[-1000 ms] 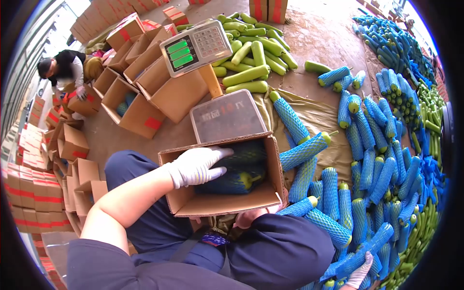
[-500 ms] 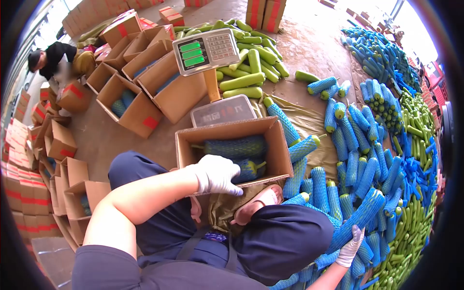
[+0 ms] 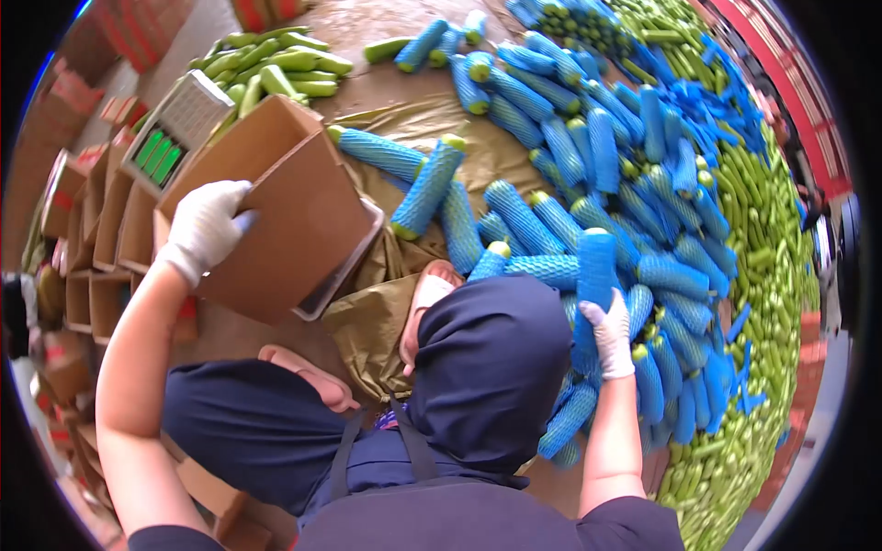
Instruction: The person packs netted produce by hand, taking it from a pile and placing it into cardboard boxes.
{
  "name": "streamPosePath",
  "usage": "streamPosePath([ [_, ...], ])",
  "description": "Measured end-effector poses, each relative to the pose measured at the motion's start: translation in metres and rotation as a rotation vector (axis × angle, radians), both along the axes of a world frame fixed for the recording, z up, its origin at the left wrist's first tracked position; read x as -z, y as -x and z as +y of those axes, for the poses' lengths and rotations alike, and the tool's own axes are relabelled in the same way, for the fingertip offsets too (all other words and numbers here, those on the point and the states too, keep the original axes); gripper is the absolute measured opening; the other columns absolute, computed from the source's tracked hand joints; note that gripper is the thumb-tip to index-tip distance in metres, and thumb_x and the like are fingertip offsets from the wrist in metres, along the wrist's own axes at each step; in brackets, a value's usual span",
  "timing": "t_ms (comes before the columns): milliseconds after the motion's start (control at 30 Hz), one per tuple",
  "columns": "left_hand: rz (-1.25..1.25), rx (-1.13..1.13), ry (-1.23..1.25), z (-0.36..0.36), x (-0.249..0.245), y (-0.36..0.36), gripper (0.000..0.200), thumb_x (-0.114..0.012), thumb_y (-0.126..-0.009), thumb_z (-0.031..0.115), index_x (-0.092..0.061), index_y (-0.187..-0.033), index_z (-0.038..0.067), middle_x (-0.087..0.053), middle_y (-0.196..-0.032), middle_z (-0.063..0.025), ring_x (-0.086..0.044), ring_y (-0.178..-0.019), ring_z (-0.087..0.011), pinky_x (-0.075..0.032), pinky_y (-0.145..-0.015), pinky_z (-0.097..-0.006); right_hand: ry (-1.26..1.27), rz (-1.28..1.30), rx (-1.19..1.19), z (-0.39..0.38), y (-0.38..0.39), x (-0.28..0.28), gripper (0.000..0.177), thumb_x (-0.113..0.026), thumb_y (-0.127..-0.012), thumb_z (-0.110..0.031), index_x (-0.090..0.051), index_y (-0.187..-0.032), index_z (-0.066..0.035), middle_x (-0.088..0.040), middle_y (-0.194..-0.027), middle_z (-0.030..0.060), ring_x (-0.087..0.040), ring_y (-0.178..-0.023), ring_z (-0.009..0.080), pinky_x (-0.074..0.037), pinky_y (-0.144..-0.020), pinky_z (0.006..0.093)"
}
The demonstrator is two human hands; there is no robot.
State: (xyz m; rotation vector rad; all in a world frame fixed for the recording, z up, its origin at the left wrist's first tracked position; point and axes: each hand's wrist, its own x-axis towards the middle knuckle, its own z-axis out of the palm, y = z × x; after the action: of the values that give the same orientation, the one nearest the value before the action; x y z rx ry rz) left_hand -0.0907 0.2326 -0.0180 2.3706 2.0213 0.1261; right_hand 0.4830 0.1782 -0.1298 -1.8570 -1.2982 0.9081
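My left hand, in a white glove, grips the near wall of a brown cardboard box that rests on the tray of a scale; the box's inside is hidden from here. My right hand, also gloved, holds one vegetable in a blue foam net sleeve upright beside my right knee. Around that hand lies a big heap of the same blue-sleeved vegetables on a tan sheet.
The scale's display with green digits stands behind the box. Bare green vegetables lie beyond it. Open cardboard boxes line the left. A long pile of unsleeved green vegetables runs along the right.
My view swung to the right. My left hand moved from inside the box to its near wall. My right hand lifted one blue-sleeved vegetable out of the heap.
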Motion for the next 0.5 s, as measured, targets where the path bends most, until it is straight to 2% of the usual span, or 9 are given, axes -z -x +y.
streamPosePath([
  [67, 0.045, 0.105, -0.038, 0.005, 0.004, -0.005, 0.023, -0.071, -0.075, 0.016, -0.065, -0.095, 0.006, -0.065, -0.091, -0.0166, -0.062, -0.09, -0.0377, -0.05, -0.079, -0.0442, 0.095, -0.169, -0.032, -0.01, -0.013, 0.036, 0.077, -0.08, -0.069, -0.034, -0.048, -0.128, 0.005, -0.064, -0.112, 0.0209, -0.063, -0.101, 0.0305, -0.048, -0.092, 0.0386],
  [133, 0.091, 0.139, 0.025, 0.005, 0.022, -0.003, 0.02, -0.07, -0.073, 0.013, -0.061, -0.089, 0.006, -0.062, -0.086, -0.0153, -0.06, -0.086, -0.0371, -0.049, -0.076, -0.0446, 0.274, -0.251, -0.031, -0.016, -0.009, 0.045, 0.075, -0.08, -0.068, -0.034, -0.05, -0.126, 0.002, -0.064, -0.11, 0.0222, -0.063, -0.102, 0.0324, -0.047, -0.092, 0.0384],
  [200, 0.066, 0.103, 0.027, 0.0, 0.048, 0.014, 0.019, -0.068, -0.073, 0.007, -0.059, -0.09, 0.005, -0.06, -0.086, -0.0148, -0.058, -0.087, -0.0368, -0.048, -0.075, -0.0439, 0.366, -0.248, -0.049, -0.019, -0.002, 0.046, 0.072, -0.08, -0.068, -0.034, -0.051, -0.125, 0.001, -0.065, -0.109, 0.0234, -0.062, -0.105, 0.035, -0.047, -0.092, 0.0394],
  [267, -0.139, 0.047, 0.03, -0.01, 0.06, 0.038, 0.019, -0.066, -0.074, 0.0, -0.058, -0.091, 0.003, -0.058, -0.089, -0.0149, -0.056, -0.09, -0.0371, -0.046, -0.078, -0.0428, 0.373, -0.297, -0.061, -0.019, -0.002, 0.051, 0.074, -0.078, -0.067, -0.037, -0.051, -0.125, 0.001, -0.064, -0.111, 0.0239, -0.062, -0.106, 0.0368, -0.047, -0.093, 0.041],
  [333, -0.153, -0.008, 0.024, -0.018, 0.069, 0.035, 0.022, -0.064, -0.074, -0.004, -0.058, -0.094, 0.002, -0.057, -0.091, -0.0157, -0.055, -0.09, -0.0368, -0.045, -0.08, -0.0418, 0.556, -0.34, -0.264, -0.009, 0.002, 0.038, 0.076, -0.076, -0.066, -0.041, -0.052, -0.125, 0.0, -0.063, -0.114, 0.0247, -0.061, -0.108, 0.0378, -0.047, -0.094, 0.0412],
  [400, -0.238, -0.018, -0.004, -0.02, 0.073, 0.034, 0.024, -0.063, -0.075, -0.004, -0.059, -0.098, 0.002, -0.057, -0.092, -0.0156, -0.056, -0.09, -0.0354, -0.045, -0.084, -0.0407, 0.555, -0.407, -0.315, -0.004, -0.001, 0.047, 0.072, -0.073, -0.066, -0.04, -0.053, -0.122, 0.0, -0.063, -0.113, 0.0237, -0.061, -0.107, 0.0371, -0.047, -0.094, 0.0417],
  [433, -0.282, -0.053, 0.004, -0.019, 0.069, 0.026, 0.025, -0.062, -0.076, -0.005, -0.058, -0.1, 0.001, -0.056, -0.093, -0.0152, -0.056, -0.091, -0.0344, -0.045, -0.085, -0.0401, 0.604, -0.552, -0.461, 0.002, -0.003, 0.051, 0.066, -0.072, -0.067, -0.038, -0.055, -0.118, -0.001, -0.063, -0.111, 0.0225, -0.061, -0.106, 0.0365, -0.048, -0.093, 0.0421],
  [467, -0.266, -0.068, 0.036, -0.019, 0.072, 0.032, 0.029, -0.062, -0.077, -0.005, -0.059, -0.105, 0.002, -0.058, -0.102, -0.0151, -0.057, -0.098, -0.0339, -0.044, -0.09, -0.0398, 0.653, -0.693, -0.613, 0.009, -0.005, 0.054, 0.06, -0.071, -0.067, -0.037, -0.057, -0.114, -0.002, -0.064, -0.109, 0.0212, -0.062, -0.105, 0.0359, -0.048, -0.093, 0.0426],
  [500, -0.282, -0.062, 0.03, -0.02, 0.075, 0.034, 0.034, -0.061, -0.077, -0.005, -0.059, -0.11, 0.002, -0.058, -0.107, -0.0151, -0.056, -0.102, -0.0336, -0.043, -0.094, -0.0397, 0.605, -0.653, -0.646, 0.02, -0.005, 0.054, 0.046, -0.067, -0.07, -0.034, -0.06, -0.105, -0.004, -0.064, -0.105, 0.0192, -0.062, -0.102, 0.035, -0.049, -0.09, 0.0438],
])
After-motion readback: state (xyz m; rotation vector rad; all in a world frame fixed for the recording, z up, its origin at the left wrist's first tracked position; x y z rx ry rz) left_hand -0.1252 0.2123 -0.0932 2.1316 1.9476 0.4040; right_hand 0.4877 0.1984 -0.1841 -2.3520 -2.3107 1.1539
